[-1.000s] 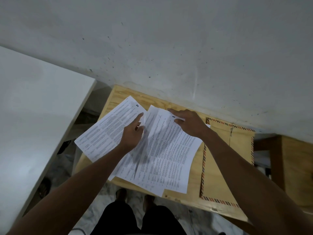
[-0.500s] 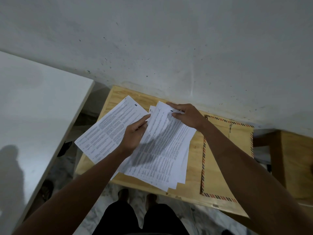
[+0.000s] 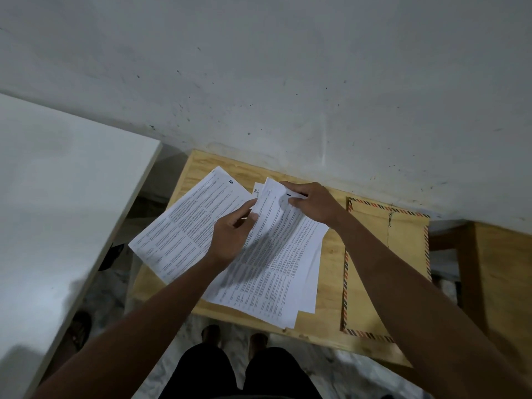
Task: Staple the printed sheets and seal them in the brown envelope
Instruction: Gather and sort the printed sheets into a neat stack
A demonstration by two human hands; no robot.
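Both hands on the printed sheets (image 3: 276, 263) — right hand (image 3: 313, 204) pinching the top corner, left hand (image 3: 230, 240) pinching their left edge — brown envelope (image 3: 383, 254) flat on the bench (image 3: 331, 249) beside them.

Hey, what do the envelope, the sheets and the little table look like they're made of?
Envelope: brown kraft paper by the look, matte, with a striped red-and-dark border and a string tie. Sheets: thin white printer paper, matte, bending where the fingers lift them. Table: pale wood, probably plywood, with visible grain; finish unclear.
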